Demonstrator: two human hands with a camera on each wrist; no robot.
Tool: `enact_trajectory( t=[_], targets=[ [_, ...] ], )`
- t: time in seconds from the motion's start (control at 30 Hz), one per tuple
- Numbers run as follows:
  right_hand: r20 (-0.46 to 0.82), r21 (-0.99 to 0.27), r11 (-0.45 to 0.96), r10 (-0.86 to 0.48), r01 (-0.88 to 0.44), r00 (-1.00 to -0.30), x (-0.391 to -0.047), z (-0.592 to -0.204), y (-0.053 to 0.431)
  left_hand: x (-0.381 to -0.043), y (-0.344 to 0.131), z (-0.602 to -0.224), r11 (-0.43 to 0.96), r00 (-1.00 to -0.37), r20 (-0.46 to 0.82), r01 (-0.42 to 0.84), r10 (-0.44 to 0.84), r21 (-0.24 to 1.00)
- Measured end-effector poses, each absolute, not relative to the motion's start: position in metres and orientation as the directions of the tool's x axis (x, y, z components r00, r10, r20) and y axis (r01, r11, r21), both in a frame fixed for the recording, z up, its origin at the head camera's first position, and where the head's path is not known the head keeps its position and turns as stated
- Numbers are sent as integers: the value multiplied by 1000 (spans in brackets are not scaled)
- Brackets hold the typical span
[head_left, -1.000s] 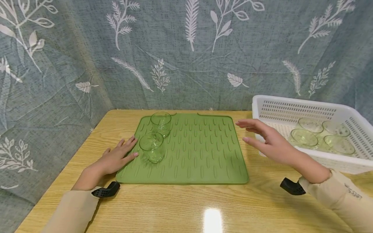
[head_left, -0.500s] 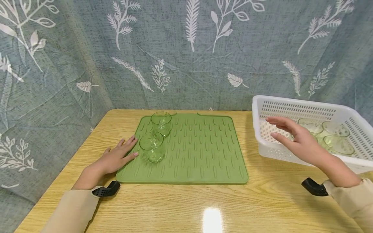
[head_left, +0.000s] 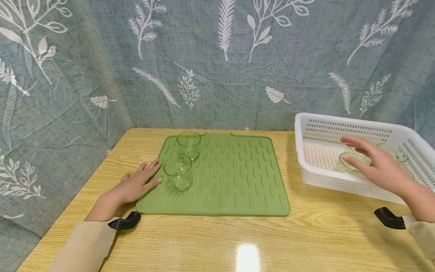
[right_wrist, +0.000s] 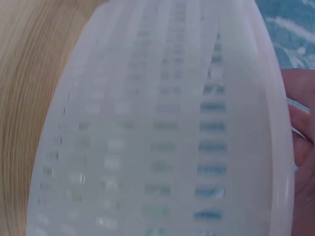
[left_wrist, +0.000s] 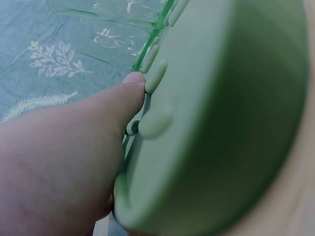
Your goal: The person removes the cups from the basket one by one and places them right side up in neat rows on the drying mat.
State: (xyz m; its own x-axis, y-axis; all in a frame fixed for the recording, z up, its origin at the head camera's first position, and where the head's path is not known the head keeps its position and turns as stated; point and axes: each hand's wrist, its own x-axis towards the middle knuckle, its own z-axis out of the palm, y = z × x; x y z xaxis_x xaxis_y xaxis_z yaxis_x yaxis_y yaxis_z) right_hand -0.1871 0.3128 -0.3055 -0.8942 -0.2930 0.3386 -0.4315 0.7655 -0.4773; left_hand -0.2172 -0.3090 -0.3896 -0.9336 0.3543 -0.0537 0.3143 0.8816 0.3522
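The left hand (head_left: 137,185) lies with its fingers spread and straight across the left edge of a flat green ribbed mat (head_left: 234,177), holding nothing. Just beside its thumb stands a clear, round drinking glass (head_left: 178,173), upright on the mat, with a matching clear glass tumbler (head_left: 188,146) close behind it.

The right hand (head_left: 385,168) is over a white perforated plastic basket (head_left: 323,181) at the right of the pale wooden worktop (head_left: 190,241). Its thumb and fingers are well parted above a greenish clear glass cup (head_left: 357,158) inside; the basket wall fills much of the right wrist view, so contact is hard to judge. More glasses, partly hidden, sit behind that hand.
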Motion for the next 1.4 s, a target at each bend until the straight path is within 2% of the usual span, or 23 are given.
enact_trajectory(
  t=[0.17,0.37,0.8,1.23,1.4],
  targets=[
    [236,-434,840,-243,-326,-941,-188,-307,328,-218,-308,-390,883,-935,-52,313,352,350],
    [190,-361,899,-188,-247,-964,-189,-311,338,-218,-308,-389,880,-934,-48,316,355,354],
    [93,-274,946,-153,-173,-984,-199,-311,343,-217,-308,-390,883,-935,-55,310,350,351],
    [75,-301,922,-233,-245,-970,-206,-309,344,-216,-309,-389,886,-936,-54,308,347,346],
    [57,-350,893,-280,-282,-958,-210,-308,345,-216,-309,-389,886,-937,-52,307,345,348]
  ],
)
